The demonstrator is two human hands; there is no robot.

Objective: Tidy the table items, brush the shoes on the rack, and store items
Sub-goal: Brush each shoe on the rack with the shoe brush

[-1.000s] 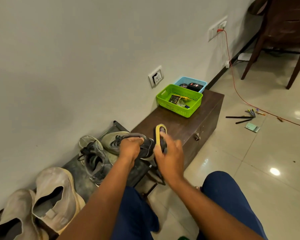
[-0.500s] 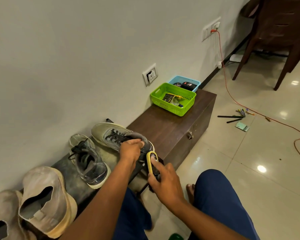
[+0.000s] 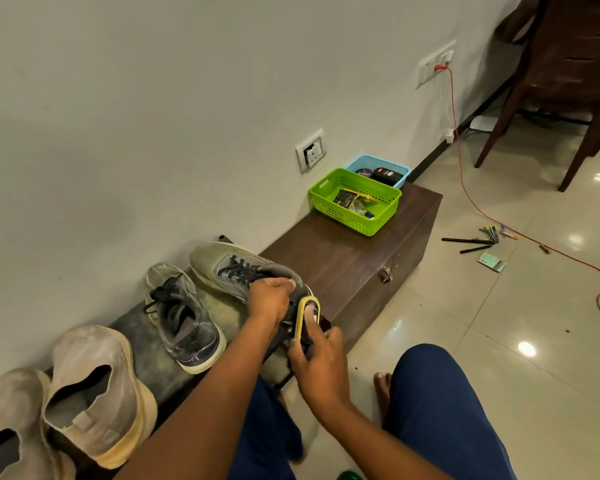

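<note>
Left hand (image 3: 269, 299) gripping shoe (image 3: 236, 271) at collar; right hand (image 3: 317, 358) clasping brush (image 3: 307, 318) just beside. Keep shoe steady. Brush heel with short strokes.

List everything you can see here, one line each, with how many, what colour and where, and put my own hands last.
grey sneaker: 1, grey with black laces, tilted over the rack's right end, gripped at the heel
second grey sneaker: 1, grey, standing on the rack
beige shoes: 2, dusty beige, left end of the rack
shoe brush: 1, yellow-edged, against the held sneaker's heel
wooden chest: 1, dark brown, right of the rack
green basket: 1, on the chest
blue basket: 1, behind the green one
orange cable: 1, from wall socket across the floor
pens: several, on the floor
left hand: grips the sneaker
right hand: holds the brush
</note>
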